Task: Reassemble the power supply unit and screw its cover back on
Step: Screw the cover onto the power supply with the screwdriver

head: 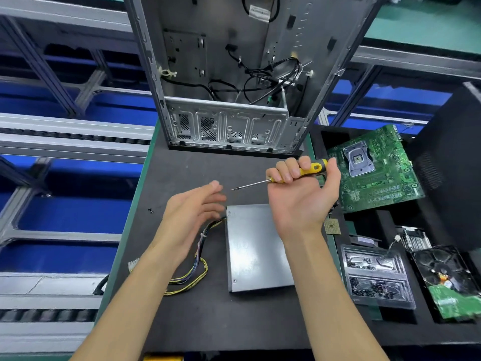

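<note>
Your right hand [299, 199] raised palm-up, fingers curled around the yellow-handled screwdriver [294, 175], shaft pointing left, your left hand [192, 207] relaxed and holding nothing, power supply unit [256, 248] flat on the black mat [208, 321] below your grip, its wire bundle [197, 259] under your left hand.

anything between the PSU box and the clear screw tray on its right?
Head view: a small square CPU chip lies near the top of that gap. Lower down, between the power supply unit and the screw tray, only bare mat and its green edge.
</note>
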Demonstrator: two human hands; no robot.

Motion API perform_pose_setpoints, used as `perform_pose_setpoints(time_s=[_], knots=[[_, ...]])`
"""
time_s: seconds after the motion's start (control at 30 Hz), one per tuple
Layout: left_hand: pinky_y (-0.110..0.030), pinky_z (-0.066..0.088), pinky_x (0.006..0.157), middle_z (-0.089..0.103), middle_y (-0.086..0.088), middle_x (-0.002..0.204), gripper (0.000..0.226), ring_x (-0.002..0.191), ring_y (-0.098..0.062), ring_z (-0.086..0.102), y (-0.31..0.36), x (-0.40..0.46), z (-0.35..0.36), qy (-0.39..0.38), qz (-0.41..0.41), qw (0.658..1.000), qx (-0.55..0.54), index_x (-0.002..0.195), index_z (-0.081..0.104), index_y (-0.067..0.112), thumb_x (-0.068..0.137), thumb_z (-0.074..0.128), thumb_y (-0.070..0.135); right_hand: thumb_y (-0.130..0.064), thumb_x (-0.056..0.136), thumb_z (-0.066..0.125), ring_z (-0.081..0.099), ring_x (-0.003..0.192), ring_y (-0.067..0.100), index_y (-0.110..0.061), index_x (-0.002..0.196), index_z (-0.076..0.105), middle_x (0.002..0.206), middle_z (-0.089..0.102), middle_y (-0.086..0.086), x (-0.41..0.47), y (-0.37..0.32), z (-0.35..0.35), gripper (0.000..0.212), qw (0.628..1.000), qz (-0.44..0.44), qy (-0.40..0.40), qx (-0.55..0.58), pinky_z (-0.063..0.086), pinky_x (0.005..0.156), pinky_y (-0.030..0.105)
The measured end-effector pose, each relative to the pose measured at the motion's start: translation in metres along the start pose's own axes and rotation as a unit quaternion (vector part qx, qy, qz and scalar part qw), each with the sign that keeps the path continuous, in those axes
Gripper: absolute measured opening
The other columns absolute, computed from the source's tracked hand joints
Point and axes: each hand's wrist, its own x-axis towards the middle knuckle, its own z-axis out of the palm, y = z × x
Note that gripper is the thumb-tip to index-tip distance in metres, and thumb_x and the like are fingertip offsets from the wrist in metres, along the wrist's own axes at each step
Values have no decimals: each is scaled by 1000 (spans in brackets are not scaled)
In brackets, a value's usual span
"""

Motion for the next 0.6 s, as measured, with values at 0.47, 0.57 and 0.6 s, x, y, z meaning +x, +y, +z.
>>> perform_pose_setpoints(time_s=[0.47, 0.57, 0.6], knots=[[-42, 44, 107, 60, 5, 121, 59, 119, -23, 49, -36, -1, -5, -37, 37, 915, 400, 127, 64, 42, 73, 85, 51, -48, 101, 34, 20, 52, 16, -15, 65, 41, 55, 31, -2, -1, 13, 8, 50, 964, 3, -105, -242, 20, 51, 30], [-34, 43, 97, 59, 4, 105, 42, 105, -16, 51, -38, 1, -6, -33, 60, 919, 388, 111, 66, 55, 74, 84, 51, -48, 101, 34, 21, 51, 16, -16, 64, 42, 55, 31, -2, 0, 18, 6, 49, 957, 5, -121, -264, 22, 51, 30], [-24, 43, 92, 60, 5, 107, 41, 107, -12, 52, -38, 1, -6, -31, 63, 921, 383, 110, 65, 56, 74, 84, 50, -47, 101, 35, 21, 51, 16, -16, 64, 42, 55, 32, -2, 0, 20, 5, 49, 955, 7, -125, -269, 21, 51, 31]])
